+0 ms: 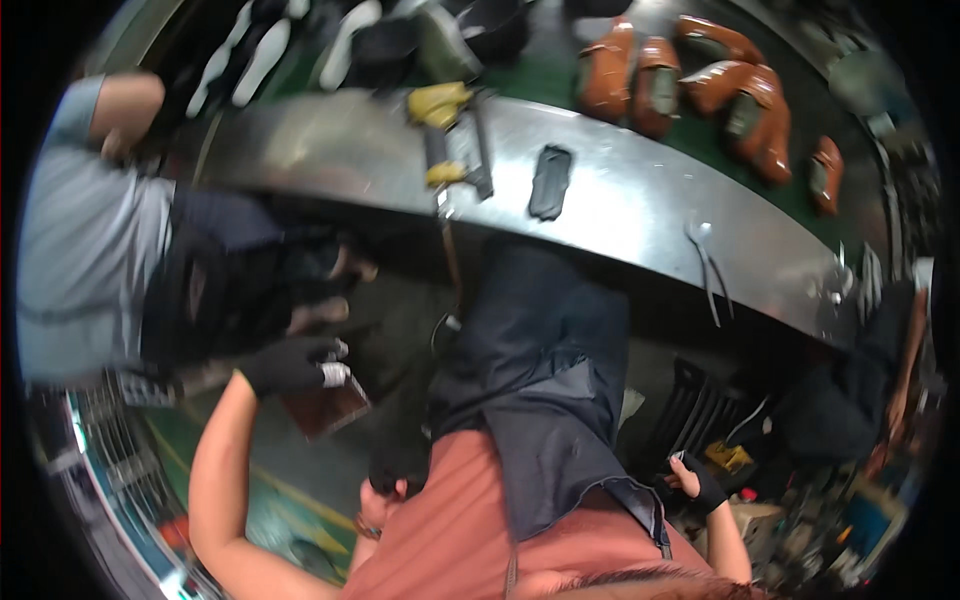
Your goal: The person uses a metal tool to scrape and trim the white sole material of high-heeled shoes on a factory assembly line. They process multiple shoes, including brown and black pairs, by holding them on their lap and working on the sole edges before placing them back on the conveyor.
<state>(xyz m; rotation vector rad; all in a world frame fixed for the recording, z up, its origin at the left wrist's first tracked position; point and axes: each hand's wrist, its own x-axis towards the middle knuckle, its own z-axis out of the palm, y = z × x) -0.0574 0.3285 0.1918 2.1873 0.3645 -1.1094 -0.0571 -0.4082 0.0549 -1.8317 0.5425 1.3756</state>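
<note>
My left hand (290, 367), in a black glove with pale fingertips or tape, reaches out at the left with fingers stretched; I see no grip on anything. Just below it is a reddish-brown flat panel (330, 405); I cannot tell whether they touch. My right hand (697, 486), in a black fingerless glove, hangs low at my right side, fingers loosely bent apart. A small white spot shows at its fingertip. It is nearest the raised corner of my dark apron (560, 450). Another bare hand (382, 498) with a wristband is by my left hip; its owner is unclear.
A metal bench (620, 205) carries a yellow-and-black tool (438, 140), a black oblong pouch (550, 182) and pincers (708, 265). Behind them, glossy brown shoes (605, 75) and pale-soled shoes (262, 62) stand on a green surface. A co-worker (90, 250) in grey-blue is close at left.
</note>
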